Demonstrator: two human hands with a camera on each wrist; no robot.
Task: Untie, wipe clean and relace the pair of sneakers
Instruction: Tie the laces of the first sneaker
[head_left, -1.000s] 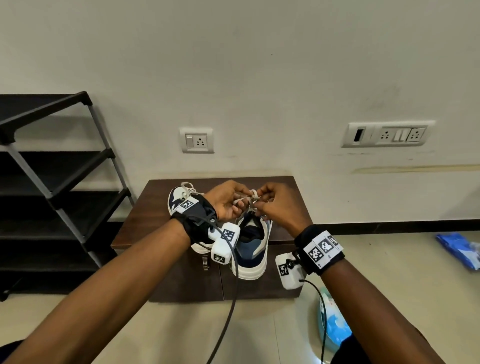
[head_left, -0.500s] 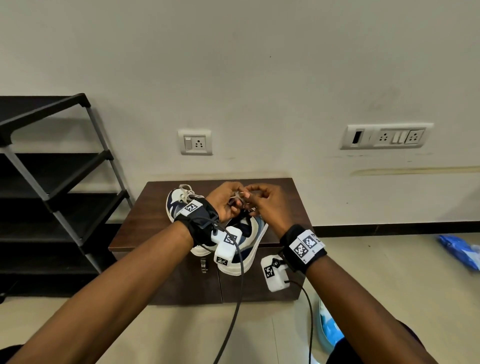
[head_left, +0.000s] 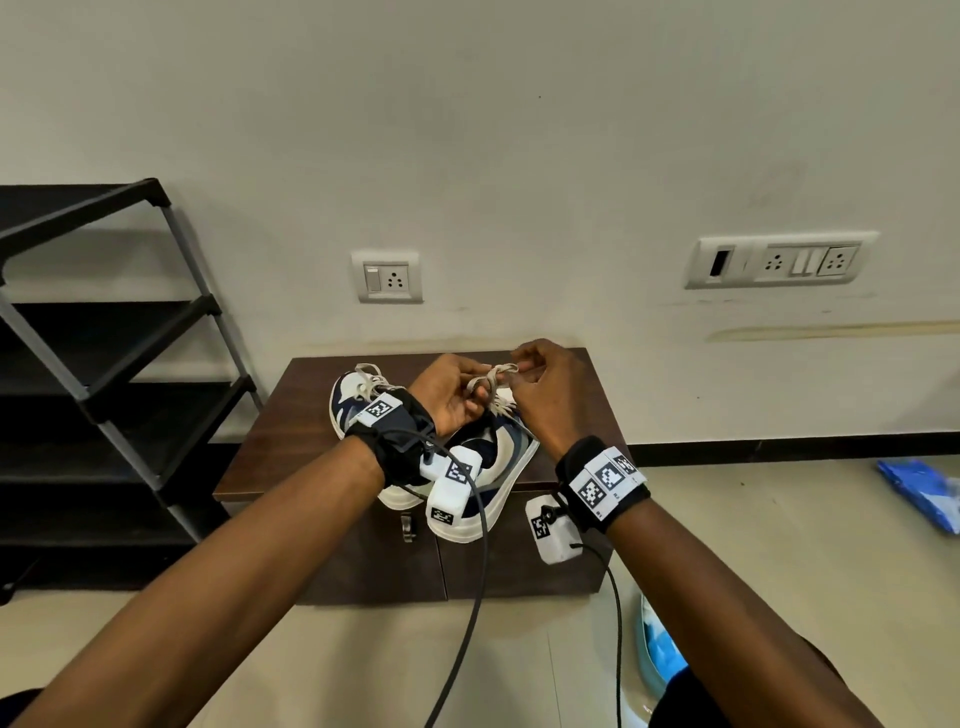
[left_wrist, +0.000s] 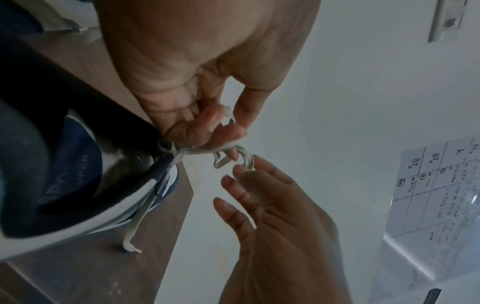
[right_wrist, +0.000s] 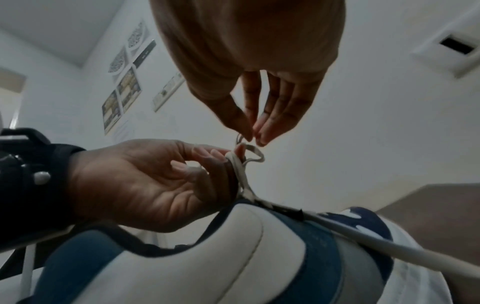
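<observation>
On the brown cabinet top (head_left: 291, 436) stand two white and navy sneakers. The near sneaker (head_left: 501, 462) is tipped up on its side, its heel over the front edge. Its cream lace (head_left: 493, 373) forms small loops above the tongue. My left hand (head_left: 475, 397) grips the lace with curled fingers close to the shoe, and in the right wrist view the lace (right_wrist: 242, 164) runs over the left hand's fingers (right_wrist: 207, 162). My right hand (head_left: 511, 376) pinches a lace loop (left_wrist: 226, 162) between thumb and fingertips (right_wrist: 262, 135). The far sneaker (head_left: 353, 400), still laced, lies partly behind my left wrist.
A black tiered shoe rack (head_left: 130, 364) stands left of the cabinet. Wall sockets (head_left: 387, 275) sit above it. A blue cloth (head_left: 919, 493) lies on the floor at right, and a light blue tub (head_left: 657, 654) is by my right forearm. Camera cables hang from both wrists.
The near sneaker has tipped onto its side with its heel swung toward me and to the right. My right hand has lifted a lace loop up and away from the left hand.
</observation>
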